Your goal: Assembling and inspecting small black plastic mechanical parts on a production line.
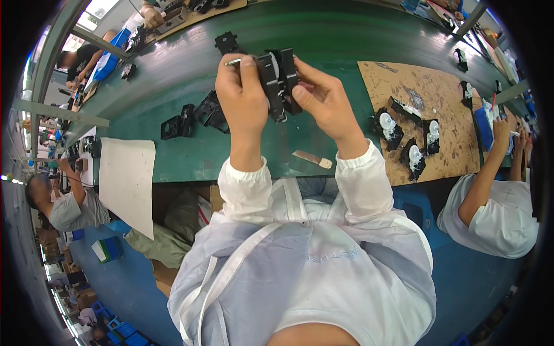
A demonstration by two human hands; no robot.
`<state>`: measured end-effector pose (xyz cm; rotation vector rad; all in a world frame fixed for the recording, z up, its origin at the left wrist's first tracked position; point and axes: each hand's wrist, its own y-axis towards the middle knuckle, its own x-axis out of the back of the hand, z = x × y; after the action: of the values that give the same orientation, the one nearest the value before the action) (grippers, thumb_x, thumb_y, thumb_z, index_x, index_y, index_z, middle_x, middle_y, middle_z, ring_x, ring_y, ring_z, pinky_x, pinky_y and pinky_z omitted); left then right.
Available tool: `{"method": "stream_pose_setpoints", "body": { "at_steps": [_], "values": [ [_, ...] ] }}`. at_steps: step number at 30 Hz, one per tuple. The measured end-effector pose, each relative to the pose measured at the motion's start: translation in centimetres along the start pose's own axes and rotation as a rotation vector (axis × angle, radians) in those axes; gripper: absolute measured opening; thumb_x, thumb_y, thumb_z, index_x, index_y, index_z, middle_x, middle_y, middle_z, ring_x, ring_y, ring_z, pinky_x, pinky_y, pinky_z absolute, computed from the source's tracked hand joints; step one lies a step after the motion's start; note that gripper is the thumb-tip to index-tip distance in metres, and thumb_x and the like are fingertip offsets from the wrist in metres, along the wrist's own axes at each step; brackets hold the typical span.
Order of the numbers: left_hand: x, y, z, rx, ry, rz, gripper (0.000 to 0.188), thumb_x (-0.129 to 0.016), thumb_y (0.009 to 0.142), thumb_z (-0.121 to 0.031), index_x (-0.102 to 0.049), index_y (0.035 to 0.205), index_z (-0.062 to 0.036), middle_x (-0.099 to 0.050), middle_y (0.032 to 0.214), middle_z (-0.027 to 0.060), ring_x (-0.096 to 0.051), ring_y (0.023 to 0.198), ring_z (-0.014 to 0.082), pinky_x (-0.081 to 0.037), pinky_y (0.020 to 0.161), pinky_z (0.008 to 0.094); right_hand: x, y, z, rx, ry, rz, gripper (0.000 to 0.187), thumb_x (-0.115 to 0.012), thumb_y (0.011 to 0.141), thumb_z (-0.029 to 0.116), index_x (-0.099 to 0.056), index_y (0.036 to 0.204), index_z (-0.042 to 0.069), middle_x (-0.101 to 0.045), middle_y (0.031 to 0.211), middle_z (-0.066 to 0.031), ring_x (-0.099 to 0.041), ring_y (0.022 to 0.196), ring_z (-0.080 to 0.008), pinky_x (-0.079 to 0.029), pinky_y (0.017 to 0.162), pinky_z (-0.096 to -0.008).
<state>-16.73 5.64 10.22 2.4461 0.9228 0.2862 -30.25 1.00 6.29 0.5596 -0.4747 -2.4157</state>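
Note:
Both my hands are raised over the green table point(288, 144). Between them is a black plastic housing point(270, 81) with a white toothed gear point(274, 64) at its middle. My left hand point(245, 95) is closed around its left side; a thin metal rod point(232, 61) sticks out by the left thumb. My right hand point(328, 104) pinches the right black section point(288, 72) between thumb and fingers. Whether the two sections are joined, I cannot tell. Close beyond my left hand lies a black plastic part point(227, 42), and more black housings point(209, 111) lie beside that wrist.
At right, a stained brown board point(456, 132) bears several black assemblies point(414, 157) with white discs. A flat strip point(311, 158) lies near the table's front edge. A pale sheet point(127, 179) hangs over the edge at left. Co-workers sit at right point(490, 213) and left point(78, 205).

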Motion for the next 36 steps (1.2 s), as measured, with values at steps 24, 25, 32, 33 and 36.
{"method": "stream_pose_setpoints", "body": {
  "at_steps": [24, 25, 32, 33, 36],
  "values": [
    [1.8, -0.9, 1.3, -0.166, 0.254, 0.325, 0.056, -0.073, 0.077, -0.008, -0.055, 0.128, 0.0033, -0.064, 0.095, 0.0094, -0.062, 0.083, 0.0214, -0.051, 0.078, 0.0275, -0.4, -0.4, 0.5, -0.031, -0.203, -0.189, 0.034, -0.058, 0.098, 0.020, -0.064, 0.126, 0.000, -0.066, 0.113, -0.0150, -0.064, 0.081, -0.0183, -0.055, 0.077, -0.0276],
    [1.9, -1.1, 1.1, -0.167, 0.253, 0.326, 0.056, -0.073, 0.077, -0.008, -0.055, 0.128, 0.0033, -0.064, 0.095, 0.0094, -0.062, 0.083, 0.0214, -0.051, 0.078, 0.0275, -0.4, -0.2, 0.4, -0.030, -0.204, -0.190, 0.034, -0.058, 0.098, 0.020, -0.064, 0.126, 0.000, -0.066, 0.113, -0.0150, -0.064, 0.081, -0.0183, -0.055, 0.077, -0.0276],
    [0.7, -3.7, 0.0, -0.051, 0.280, 0.356, 0.065, -0.078, 0.068, -0.005, -0.055, 0.128, 0.0011, -0.060, 0.118, 0.0144, -0.063, 0.094, 0.0236, -0.051, 0.083, 0.0308, 0.1, 2.3, -1.5, 0.096, 0.075, -0.448, 0.041, -0.041, 0.102, 0.034, -0.064, 0.105, 0.000, -0.068, 0.100, -0.0118, -0.059, 0.075, -0.0180, -0.048, 0.068, -0.0277],
    [0.2, -4.2, 0.2, -0.086, 0.268, 0.336, 0.064, -0.078, 0.068, -0.004, -0.056, 0.127, 0.0010, -0.061, 0.118, 0.0142, -0.062, 0.093, 0.0228, -0.051, 0.083, 0.0311, 0.1, 2.7, -1.8, 0.068, 0.127, -0.413, 0.042, -0.041, 0.101, 0.034, -0.065, 0.100, 0.000, -0.068, 0.096, -0.0110, -0.058, 0.073, -0.0178, -0.046, 0.067, -0.0274],
    [0.4, -3.9, 0.8, -0.129, 0.299, 0.312, 0.062, -0.077, 0.069, -0.005, -0.056, 0.126, 0.0003, -0.061, 0.118, 0.0147, -0.061, 0.097, 0.0245, -0.051, 0.086, 0.0332, 0.5, 4.3, -2.7, 0.060, 0.041, -0.383, 0.042, -0.042, 0.098, 0.034, -0.066, 0.092, 0.000, -0.068, 0.090, -0.0098, -0.057, 0.070, -0.0177, -0.045, 0.066, -0.0272]
  ]
}}
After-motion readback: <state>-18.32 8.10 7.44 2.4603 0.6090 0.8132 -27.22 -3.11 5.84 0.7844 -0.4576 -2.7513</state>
